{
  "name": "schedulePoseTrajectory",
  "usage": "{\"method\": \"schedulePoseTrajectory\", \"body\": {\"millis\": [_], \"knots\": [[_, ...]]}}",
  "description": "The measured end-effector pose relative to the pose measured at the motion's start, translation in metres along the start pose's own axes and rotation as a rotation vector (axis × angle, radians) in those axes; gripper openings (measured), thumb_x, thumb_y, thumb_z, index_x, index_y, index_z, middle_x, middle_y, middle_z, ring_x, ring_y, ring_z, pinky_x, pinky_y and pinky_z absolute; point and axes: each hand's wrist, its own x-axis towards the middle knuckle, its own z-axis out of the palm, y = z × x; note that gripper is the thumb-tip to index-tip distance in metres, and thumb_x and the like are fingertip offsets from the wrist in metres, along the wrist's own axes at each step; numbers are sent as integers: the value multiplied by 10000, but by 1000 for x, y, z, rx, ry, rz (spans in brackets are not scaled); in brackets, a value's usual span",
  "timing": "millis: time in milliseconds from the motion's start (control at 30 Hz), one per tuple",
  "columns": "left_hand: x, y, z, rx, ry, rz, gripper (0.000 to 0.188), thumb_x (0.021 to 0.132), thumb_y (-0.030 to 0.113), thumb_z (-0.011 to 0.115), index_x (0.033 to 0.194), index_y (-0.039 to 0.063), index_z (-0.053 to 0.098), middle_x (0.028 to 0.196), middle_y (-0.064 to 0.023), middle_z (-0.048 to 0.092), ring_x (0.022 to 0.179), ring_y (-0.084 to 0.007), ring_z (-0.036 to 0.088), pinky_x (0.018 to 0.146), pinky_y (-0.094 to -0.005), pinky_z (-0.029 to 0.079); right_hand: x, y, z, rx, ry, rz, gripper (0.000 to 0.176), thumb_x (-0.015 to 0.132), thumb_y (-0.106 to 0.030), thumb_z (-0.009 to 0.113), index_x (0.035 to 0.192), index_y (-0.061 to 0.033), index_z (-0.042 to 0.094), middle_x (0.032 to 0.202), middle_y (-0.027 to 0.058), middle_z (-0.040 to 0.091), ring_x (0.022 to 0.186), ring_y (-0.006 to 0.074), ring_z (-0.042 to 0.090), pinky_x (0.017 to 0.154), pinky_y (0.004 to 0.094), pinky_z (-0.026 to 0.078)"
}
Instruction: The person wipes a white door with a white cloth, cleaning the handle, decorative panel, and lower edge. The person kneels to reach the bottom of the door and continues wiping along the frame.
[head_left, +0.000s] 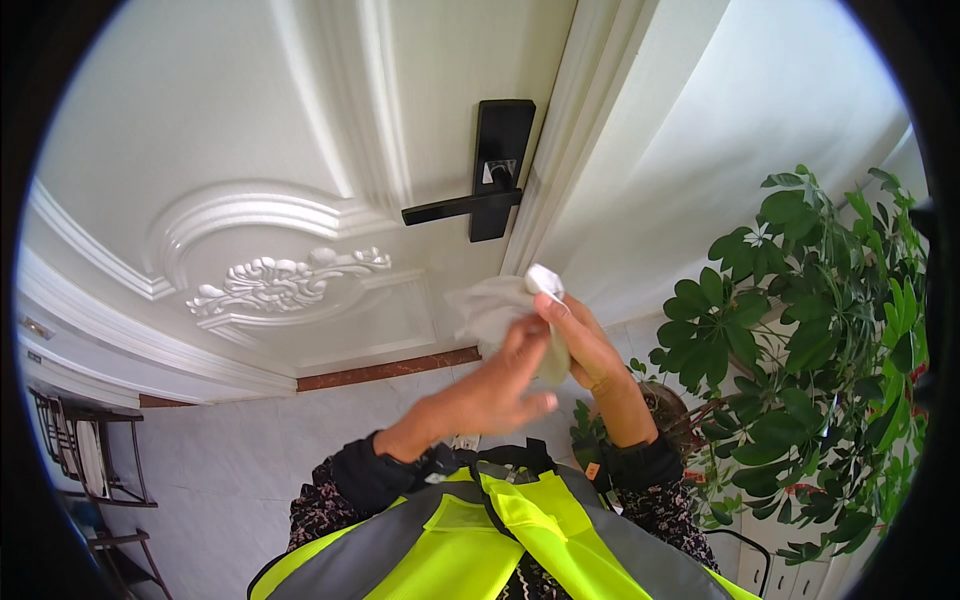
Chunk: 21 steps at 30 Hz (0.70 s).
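A thin whitish cloth (495, 300) hangs between my two hands, in front of the white door's lower right part. My right hand (589, 337) grips its bunched upper edge between thumb and fingers. My left hand (487, 390) is at the cloth's lower part, blurred, with its thumb spread away; whether its fingers pinch the cloth is unclear. The white panelled door (405, 150) appears shut in its frame. Above my hands are its black lever handle (450, 208) and black lock plate (491, 135). A carved floral ornament (285, 281) decorates the door's panel.
A large leafy potted plant (787, 360) stands at the right, close to my right arm, with its brown pot (667, 412) on the floor. Dark metal racks (112, 457) stand at the lower left. A reddish-brown threshold strip (386, 369) runs under the door, beside grey floor tiles (247, 450).
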Motion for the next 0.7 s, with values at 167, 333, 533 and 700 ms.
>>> {"method": "schedulePoseTrajectory", "body": {"millis": [167,333,533,700], "knots": [[-6,-14,-23,-183,-133,-89,550,860,228,616,1331,34,407,1353,-127,399,1244,-226,396,924,-359,436,1,-7,-29,196,18,-62,408,816,-241,584,1138,1,517,995,73,584,879,181,579,773,327,479],[8,-31,-47,-60,314,-93,525,849,285,635,1278,33,468,1255,-103,509,1176,-196,468,944,-317,400,-3,-9,-45,451,-51,22,314,863,-293,539,1026,-28,570,962,106,605,859,219,601,781,348,491],[15,-29,-42,-409,-122,-263,330,884,316,607,1020,15,605,908,-11,609,803,-78,546,713,-231,437,-8,-20,-43,238,-165,27,383,908,-342,482,1042,4,577,956,81,617,860,186,589,785,309,465],[15,-34,-56,-104,106,-282,354,919,344,543,872,-3,597,624,-14,478,587,-93,414,551,-259,385,-17,-37,-44,-483,-9,-131,519,932,-411,428,1003,72,604,913,58,606,823,133,530,777,268,422]]}}
